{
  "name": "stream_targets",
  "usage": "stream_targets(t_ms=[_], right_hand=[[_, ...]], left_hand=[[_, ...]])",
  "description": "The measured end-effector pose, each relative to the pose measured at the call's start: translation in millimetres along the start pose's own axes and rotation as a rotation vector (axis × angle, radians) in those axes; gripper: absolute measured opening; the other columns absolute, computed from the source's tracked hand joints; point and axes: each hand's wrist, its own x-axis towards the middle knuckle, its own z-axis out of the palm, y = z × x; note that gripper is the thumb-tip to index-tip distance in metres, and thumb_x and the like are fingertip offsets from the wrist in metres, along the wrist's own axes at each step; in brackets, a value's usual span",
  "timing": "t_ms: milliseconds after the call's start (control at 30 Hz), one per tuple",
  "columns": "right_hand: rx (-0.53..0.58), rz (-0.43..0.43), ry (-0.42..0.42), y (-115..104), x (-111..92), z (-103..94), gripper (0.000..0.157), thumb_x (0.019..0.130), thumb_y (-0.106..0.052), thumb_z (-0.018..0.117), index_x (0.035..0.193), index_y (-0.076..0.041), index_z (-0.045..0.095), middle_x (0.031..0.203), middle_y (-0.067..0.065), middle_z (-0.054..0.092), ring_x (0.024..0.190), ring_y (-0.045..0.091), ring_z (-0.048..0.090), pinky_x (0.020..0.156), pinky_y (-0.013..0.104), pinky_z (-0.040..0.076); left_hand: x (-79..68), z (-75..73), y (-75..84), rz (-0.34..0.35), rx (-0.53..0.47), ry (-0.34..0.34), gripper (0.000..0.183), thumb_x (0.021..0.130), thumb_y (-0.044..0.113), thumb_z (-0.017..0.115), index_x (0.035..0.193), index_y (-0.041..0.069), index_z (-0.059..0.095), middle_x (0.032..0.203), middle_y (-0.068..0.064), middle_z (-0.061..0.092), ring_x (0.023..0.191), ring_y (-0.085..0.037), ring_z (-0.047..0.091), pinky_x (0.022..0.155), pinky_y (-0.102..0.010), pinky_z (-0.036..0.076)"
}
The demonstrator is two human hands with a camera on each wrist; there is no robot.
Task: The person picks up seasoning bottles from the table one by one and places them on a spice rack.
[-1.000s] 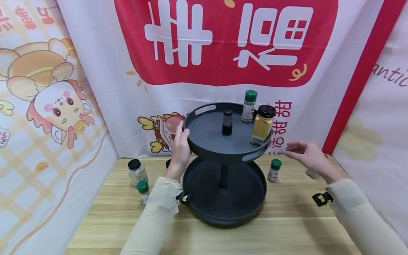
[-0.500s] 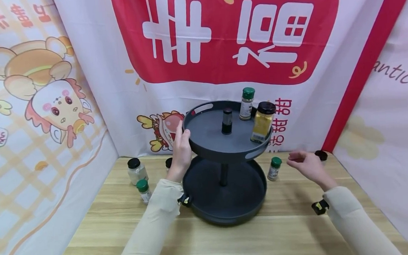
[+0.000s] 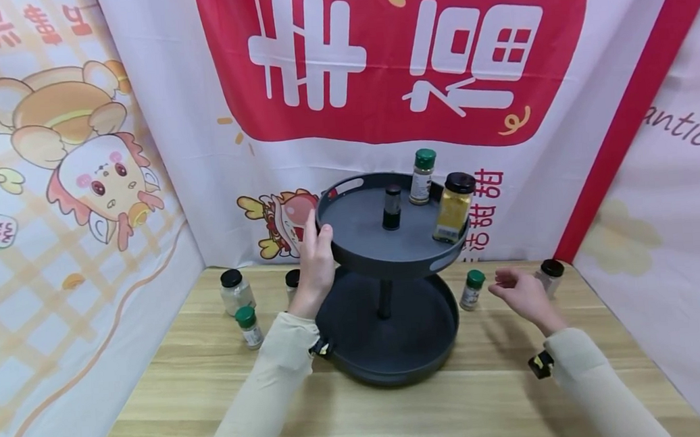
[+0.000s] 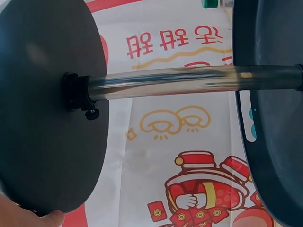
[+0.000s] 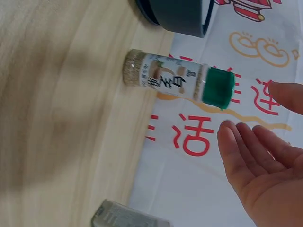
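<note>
A dark grey two-tier tray (image 3: 356,225) stands on the wooden table. My left hand (image 3: 317,265) grips the left rim of its upper tier; the left wrist view shows that tier's underside (image 4: 52,132) with a fingertip at its edge. On the upper tier stand a green-capped spice shaker (image 3: 422,179) and a black-capped jar of yellow spice (image 3: 453,211). My right hand (image 3: 523,296) holds nothing, its fingers loosely bent and thumb apart. Just left of it a green-capped spice shaker (image 5: 175,78) stands upright on the table, not touched.
Behind the right hand stands a black-capped jar (image 3: 550,277). Left of the tray are a black-capped jar (image 3: 236,294), a green-capped shaker (image 3: 251,330) and a partly hidden dark-capped jar (image 3: 292,285). Printed cloth walls (image 3: 189,189) enclose the table.
My right hand has moved slightly left and down, nearer the green-capped shaker, uncovering the black-capped jar behind it. The left hand stays on the tray's rim.
</note>
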Motion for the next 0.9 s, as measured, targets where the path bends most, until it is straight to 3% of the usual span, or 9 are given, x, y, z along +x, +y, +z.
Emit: stream_targets(t_ms=[267,633,900], right_hand=[[0.041,0.069,0.027,8,5,15.3,0.055,0.091,-0.025,0.062,0.132,0.009,0.044,0.124,0.03,0.052,0.112,0.042,0.052,0.087,0.049,0.047],[0.103,0.092,0.049,19,13,42.9,0.067,0.09,-0.029,0.064,0.136,0.012,0.037,0.128,0.034,0.046,0.116,0.044,0.048,0.093,0.05,0.043],[0.15,0.113,0.105,19,21,56.8,0.063,0.089,-0.023,0.066,0.132,0.014,0.038,0.124,0.035,0.048,0.114,0.045,0.05,0.093,0.05,0.043]], left_hand=[[-4.8,2.4,1.1,0.016,0.021,0.014,0.059,0.101,0.032,0.033,0.151,0.007,0.015,0.156,-0.008,0.016,0.14,-0.017,0.015,0.113,-0.038,0.014],[-9.1,3.4,1.9,0.003,0.028,0.027,0.061,0.1,0.033,0.036,0.152,0.007,0.015,0.155,-0.008,0.016,0.14,-0.018,0.017,0.112,-0.04,0.016],[-11.8,3.8,4.9,0.005,0.039,0.042,0.064,0.099,0.036,0.038,0.151,0.006,0.016,0.155,-0.008,0.017,0.14,-0.018,0.017,0.112,-0.041,0.016]])
